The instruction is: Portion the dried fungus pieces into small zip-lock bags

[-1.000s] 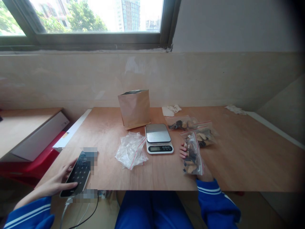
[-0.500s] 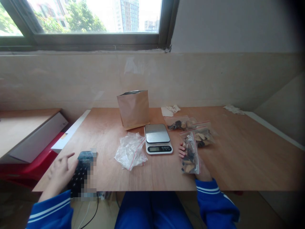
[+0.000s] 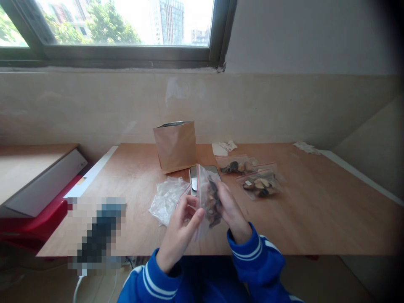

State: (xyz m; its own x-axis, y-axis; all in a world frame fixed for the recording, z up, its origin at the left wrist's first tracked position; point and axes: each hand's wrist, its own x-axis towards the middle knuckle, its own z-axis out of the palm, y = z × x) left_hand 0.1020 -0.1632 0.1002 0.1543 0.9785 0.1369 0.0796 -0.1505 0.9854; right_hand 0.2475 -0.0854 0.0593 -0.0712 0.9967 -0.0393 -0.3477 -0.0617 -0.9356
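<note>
I take the scale [image 3: 197, 176] as my landmark; only its left part shows, because the held bag hides the rest. The biggest risk I see is with the surface [image 3: 315, 219] itself: both hands work in front of the scale, close to the near edge, so if the bag slips it may fall past the edge onto the lap and not back on the wood.

The next risk is the brown paper pouch [image 3: 175, 145], which stands upright and open just behind the scale. A wide movement of the raised bag could push it over, I think.

The small zip bag of dried pieces [image 3: 210, 200] is lifted in front of the scale, between the two hands. My left hand [image 3: 182, 227] pinches its left edge with the fingers closed on the plastic, and my right hand [image 3: 232, 210] is closed around its right side. I cannot see if the red zip strip is sealed; if it is open, tilting would spill pieces.

Left of the scale lies a heap of empty clear bags [image 3: 167, 198], very near the left hand; a sleeve could drag them. Right of the scale two filled bags [image 3: 252, 176] lie flat, apart from the hands. Further right of them the wood is free, and this is the best room for moving.
</note>
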